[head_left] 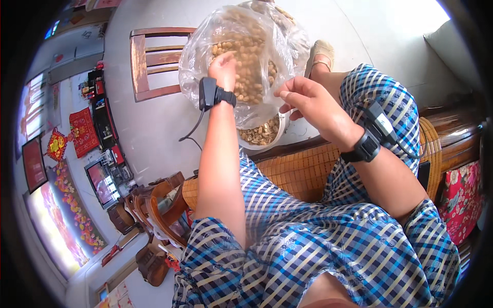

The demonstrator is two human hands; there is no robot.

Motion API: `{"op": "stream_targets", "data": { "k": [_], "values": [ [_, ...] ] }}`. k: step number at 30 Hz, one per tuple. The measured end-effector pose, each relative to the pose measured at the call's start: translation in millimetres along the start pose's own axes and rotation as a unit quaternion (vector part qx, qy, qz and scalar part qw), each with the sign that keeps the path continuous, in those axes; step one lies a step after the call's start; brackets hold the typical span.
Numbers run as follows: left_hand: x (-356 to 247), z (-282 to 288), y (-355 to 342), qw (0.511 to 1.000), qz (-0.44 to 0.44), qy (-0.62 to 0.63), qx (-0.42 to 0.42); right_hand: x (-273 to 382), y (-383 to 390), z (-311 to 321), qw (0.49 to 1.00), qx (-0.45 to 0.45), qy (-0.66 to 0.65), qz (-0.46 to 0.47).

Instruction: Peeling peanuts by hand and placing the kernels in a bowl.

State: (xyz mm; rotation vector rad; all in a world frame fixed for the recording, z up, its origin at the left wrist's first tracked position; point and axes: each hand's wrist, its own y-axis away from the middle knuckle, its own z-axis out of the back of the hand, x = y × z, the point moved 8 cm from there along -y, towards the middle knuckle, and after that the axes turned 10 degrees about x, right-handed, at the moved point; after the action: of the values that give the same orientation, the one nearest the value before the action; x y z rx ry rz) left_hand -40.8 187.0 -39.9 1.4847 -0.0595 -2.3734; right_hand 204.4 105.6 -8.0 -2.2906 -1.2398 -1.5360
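A clear plastic bag (197, 61) stands in front of me, its mouth spread wide and many unshelled peanuts (246, 49) inside. My left hand (224, 66) reaches over the bag's left part, above the peanuts. Its fingers are curled together, and what they may hold is hidden. At the bag's right edge, my right hand (310, 102) has thumb and forefinger pinched on the thin plastic; its other fingers bend loosely beneath. Partly under the bag's near side sits a white basin (282, 134) with peanut shells (259, 133) in it.
A wooden chair (146, 64) stands left of the bag. I sit on a wooden bench with a woven bamboo mat (298, 172). My foot in a beige shoe (322, 51) rests right of the bag. More wooden stools (156, 210) stand at the left.
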Motion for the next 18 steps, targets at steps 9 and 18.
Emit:
{"op": "stream_targets", "data": {
  "k": [9, 18],
  "values": [
    [-11.3, -31.3, -67.1, 0.987, 0.0, -0.16, 0.02, 2.6, -19.7, 19.8, 1.0, -0.005, 0.013, -0.002],
    [-13.5, -28.3, -70.3, 0.967, -0.024, -0.253, 0.008, 1.0, -21.8, 23.0, 0.999, -0.029, 0.007, 0.029]
  ]
}}
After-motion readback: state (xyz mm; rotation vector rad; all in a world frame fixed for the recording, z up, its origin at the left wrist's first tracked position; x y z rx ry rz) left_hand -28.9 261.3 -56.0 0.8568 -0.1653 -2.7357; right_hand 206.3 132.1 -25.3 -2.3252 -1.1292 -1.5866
